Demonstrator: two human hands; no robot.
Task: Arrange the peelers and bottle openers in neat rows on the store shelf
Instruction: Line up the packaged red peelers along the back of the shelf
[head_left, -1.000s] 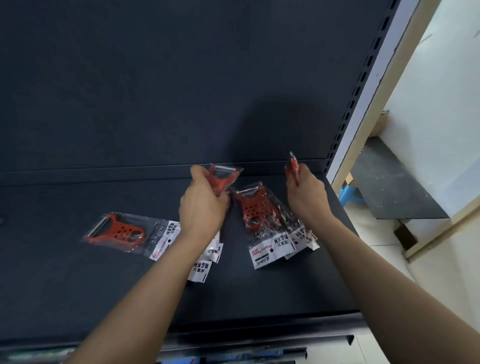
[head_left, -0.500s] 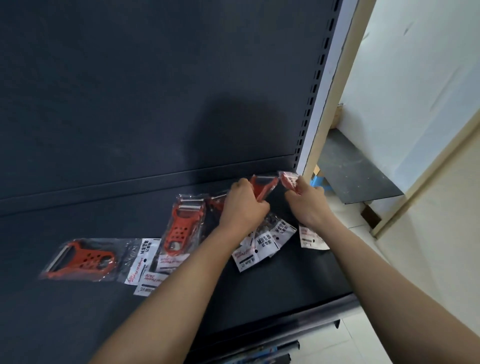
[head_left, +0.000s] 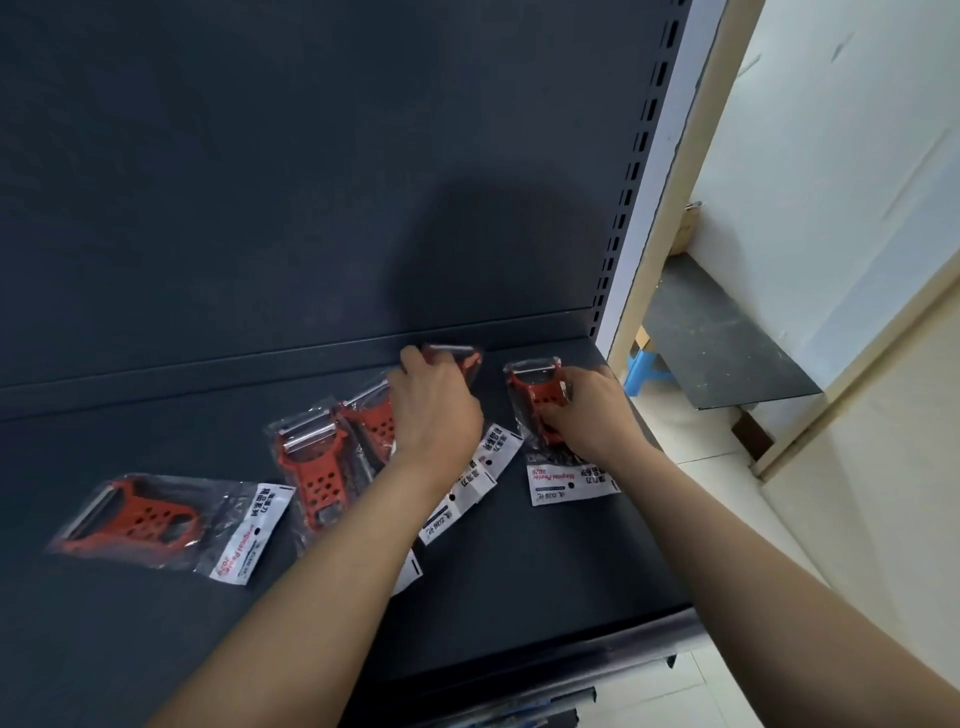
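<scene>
Several red peelers in clear bags with white labels lie on the dark shelf (head_left: 156, 649). My right hand (head_left: 589, 415) holds the rightmost peeler (head_left: 535, 387) flat against the shelf near the back right corner, fingers curled on its bag. My left hand (head_left: 434, 410) grips another bagged peeler (head_left: 457, 356) close to the back edge. Just left of that hand a peeler (head_left: 374, 421) is partly hidden under it. Another peeler (head_left: 311, 467) lies further left, and one peeler (head_left: 140, 519) lies sideways at the far left.
The shelf's dark back panel (head_left: 311, 182) rises behind the peelers. A slotted white upright (head_left: 644, 171) bounds the shelf on the right. Beyond it are a blue stool (head_left: 641, 371), a dark board (head_left: 727, 343) and a pale wall and floor.
My right hand has laid its peeler down flat at the back right of the shelf. My left hand still holds its peeler near the back edge. The view has shifted slightly.
</scene>
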